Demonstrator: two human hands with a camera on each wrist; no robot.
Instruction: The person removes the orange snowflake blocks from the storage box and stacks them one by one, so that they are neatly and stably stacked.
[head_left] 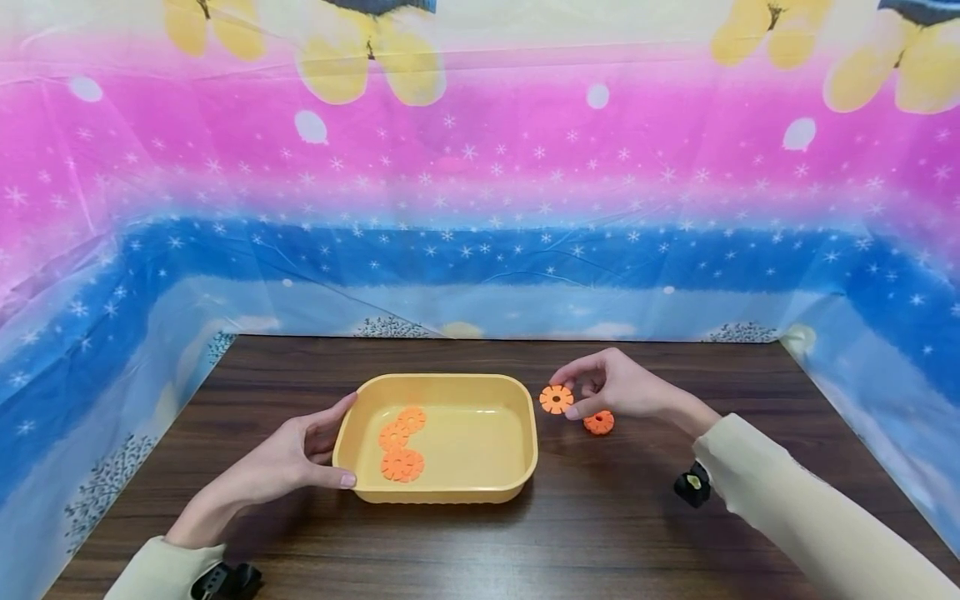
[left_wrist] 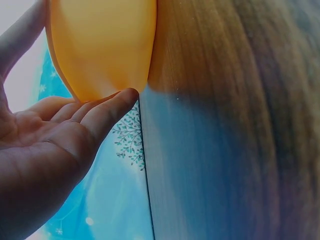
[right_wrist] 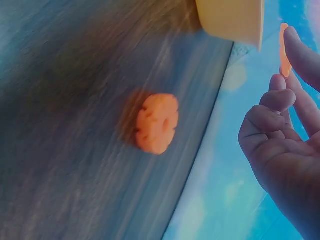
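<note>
A yellow plastic tray [head_left: 465, 493] rests on the table. My left hand [head_left: 288, 454] holds its left end, with the thumb at the front corner and the fingers along the end wall; the left wrist view shows those fingers [left_wrist: 107, 111] against the tray's side. Inside the tray, several orange notched discs [head_left: 402, 465] lie flat toward the left, some overlapping. Just right of the tray, my right hand [head_left: 626, 387] pinches one orange notched disc [head_left: 557, 399] between thumb and fingers, above the table. Below that hand sits a small stack of orange discs [right_wrist: 158, 123].
Dark wood-grain table [head_left: 450, 550] lies under everything. A patterned cloth [head_left: 480, 258] in pink and blue hangs behind the table and along both sides. Dark wrist devices [head_left: 692, 485] show at both cuffs.
</note>
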